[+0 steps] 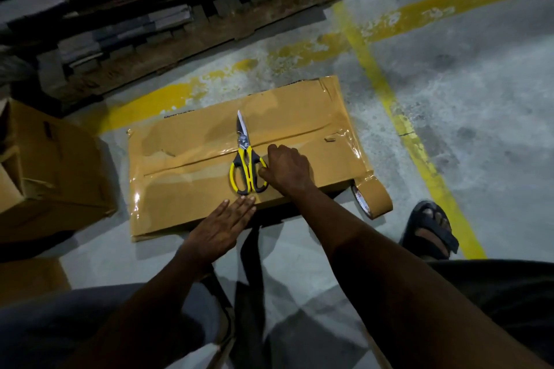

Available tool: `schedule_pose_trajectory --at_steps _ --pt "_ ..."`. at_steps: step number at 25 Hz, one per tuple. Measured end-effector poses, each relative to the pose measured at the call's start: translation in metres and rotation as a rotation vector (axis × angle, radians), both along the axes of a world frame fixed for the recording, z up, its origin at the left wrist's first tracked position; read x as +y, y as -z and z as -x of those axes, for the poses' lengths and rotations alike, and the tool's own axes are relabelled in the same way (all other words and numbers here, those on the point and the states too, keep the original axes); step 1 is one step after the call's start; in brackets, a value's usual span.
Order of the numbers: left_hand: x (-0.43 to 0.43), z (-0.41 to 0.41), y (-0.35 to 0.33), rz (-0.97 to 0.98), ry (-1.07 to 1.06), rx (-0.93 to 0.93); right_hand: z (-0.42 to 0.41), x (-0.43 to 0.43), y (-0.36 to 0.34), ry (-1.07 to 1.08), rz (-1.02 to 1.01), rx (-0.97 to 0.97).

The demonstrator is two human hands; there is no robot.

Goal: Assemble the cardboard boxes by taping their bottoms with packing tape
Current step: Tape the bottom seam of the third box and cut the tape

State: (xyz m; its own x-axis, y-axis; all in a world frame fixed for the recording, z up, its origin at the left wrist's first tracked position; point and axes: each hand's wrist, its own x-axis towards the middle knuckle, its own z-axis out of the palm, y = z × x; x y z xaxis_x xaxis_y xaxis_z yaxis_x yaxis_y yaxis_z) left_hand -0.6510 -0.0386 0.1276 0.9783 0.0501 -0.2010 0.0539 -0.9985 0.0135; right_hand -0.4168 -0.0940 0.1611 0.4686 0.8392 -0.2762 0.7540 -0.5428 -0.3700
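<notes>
Brown cardboard box [180, 198], seam taped, lies on the concrete floor [449, 84] under the flat left hand [223, 225]; the right hand [287, 168] curls at the yellow-handled scissors [246, 165], grip unclear, so cutting free the brown tape roll [373, 199] likely follows.

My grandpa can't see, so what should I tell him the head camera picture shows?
A left hand lies flat on a taped cardboard box on the floor; the curled right hand rests beside yellow scissors lying on it. A tape roll sits at the box's right edge.
</notes>
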Motion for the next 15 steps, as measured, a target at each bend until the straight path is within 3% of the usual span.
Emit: schedule_pose_trajectory --at_steps 4,9,12,15 --pt "0.010 0.020 -0.002 -0.007 -0.125 -0.004 0.008 -0.005 0.011 0.027 -0.072 -0.178" --pt "0.032 -0.005 0.007 -0.052 -0.284 0.015 0.017 0.014 0.009 0.072 0.041 -0.070" --pt "0.054 -0.025 0.013 -0.098 -0.264 0.028 -0.015 0.000 0.011 0.172 -0.024 -0.121" --pt "0.096 -0.052 0.012 -0.131 -0.239 0.027 -0.054 -0.015 0.013 0.275 -0.109 -0.026"
